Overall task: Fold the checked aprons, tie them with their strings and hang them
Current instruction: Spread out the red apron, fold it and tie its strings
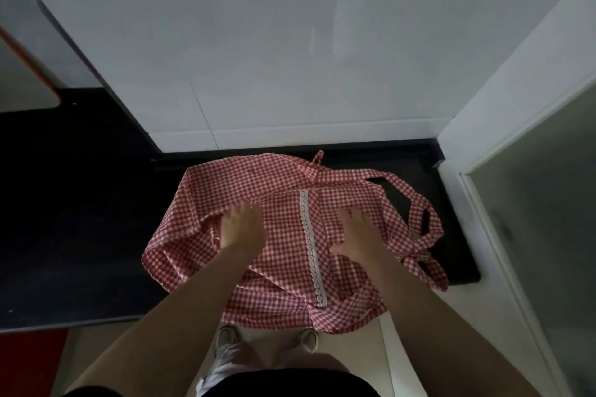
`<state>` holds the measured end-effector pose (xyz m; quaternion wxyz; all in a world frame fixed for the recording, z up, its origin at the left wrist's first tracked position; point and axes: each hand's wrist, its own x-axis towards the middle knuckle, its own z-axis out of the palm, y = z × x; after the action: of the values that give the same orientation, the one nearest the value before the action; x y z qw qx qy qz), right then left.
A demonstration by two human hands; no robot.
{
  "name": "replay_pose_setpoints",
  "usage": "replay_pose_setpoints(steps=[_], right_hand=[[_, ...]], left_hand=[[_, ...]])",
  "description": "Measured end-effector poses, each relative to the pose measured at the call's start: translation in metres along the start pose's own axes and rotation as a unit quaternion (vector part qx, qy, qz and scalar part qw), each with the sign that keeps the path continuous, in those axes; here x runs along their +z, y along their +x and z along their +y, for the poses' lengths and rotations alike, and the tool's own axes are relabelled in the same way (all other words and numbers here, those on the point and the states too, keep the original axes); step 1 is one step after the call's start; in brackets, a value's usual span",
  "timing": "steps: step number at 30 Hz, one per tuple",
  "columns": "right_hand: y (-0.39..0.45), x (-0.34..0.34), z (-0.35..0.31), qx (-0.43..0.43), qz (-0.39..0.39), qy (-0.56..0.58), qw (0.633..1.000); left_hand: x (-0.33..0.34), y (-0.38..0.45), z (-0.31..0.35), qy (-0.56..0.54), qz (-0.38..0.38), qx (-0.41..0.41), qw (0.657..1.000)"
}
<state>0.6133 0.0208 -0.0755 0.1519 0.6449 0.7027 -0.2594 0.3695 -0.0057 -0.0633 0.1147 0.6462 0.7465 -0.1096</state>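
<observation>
red and white checked cloth, one apron (283,235), lies spread on a black countertop (80,203) in a corner, against a white tiled wall (258,42). its near edge hangs over the front of the counter, toward the person's shoes. a strip of white lace trim (309,245) runs down the middle of the cloth. both hands rest on top, one on each side of the lace, likely to flatten the fabric so a fold will lie straight. the left hand (240,229) lies palm down, fingers fairly straight and close together, gripping nothing. the right hand (354,232) also presses down, fingers spread and relaxed, thumb out to the side, holding nothing. the apron strings (422,222) trail loose in loops at the right, just beside the cloth, apparently left out of the way until tying. a small fabric loop (318,158) sticks up at the far edge, near the wall. folding looks barely begun; nothing is tied or hung.
</observation>
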Motion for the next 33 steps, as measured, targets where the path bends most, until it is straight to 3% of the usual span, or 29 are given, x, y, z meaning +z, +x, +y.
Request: replay_pose_setpoints(steps=[2,5,11,17,22,29,33], right_hand=[[-0.004,0.001,-0.001,-0.021,-0.005,-0.032,0.999],[-0.008,-0.001,0.001,-0.025,0.009,-0.06,0.998],[-0.015,0.006,-0.016,-0.128,0.065,-0.062,0.988],[-0.02,0.0,-0.021,-0.129,0.063,-0.067,0.987],[-0.024,-0.009,-0.023,-0.117,0.049,-0.107,0.986],[-0.024,-0.07,-0.038,-0.059,0.116,-0.06,0.99],[-0.027,-0.129,-0.052,-0.062,0.164,-0.006,0.984]], left_hand=[[0.01,-0.008,0.023,-0.057,-0.08,0.083,0.992],[0.029,-0.015,0.032,-0.051,-0.169,0.092,0.98],[0.041,-0.019,0.02,-0.116,-0.106,0.087,0.984],[0.048,-0.025,0.023,-0.151,-0.051,0.07,0.985],[0.037,-0.027,0.03,-0.094,0.006,0.081,0.992],[-0.057,-0.001,0.036,0.011,0.011,0.061,0.998],[-0.124,0.01,0.032,-0.072,0.058,0.048,0.995]])
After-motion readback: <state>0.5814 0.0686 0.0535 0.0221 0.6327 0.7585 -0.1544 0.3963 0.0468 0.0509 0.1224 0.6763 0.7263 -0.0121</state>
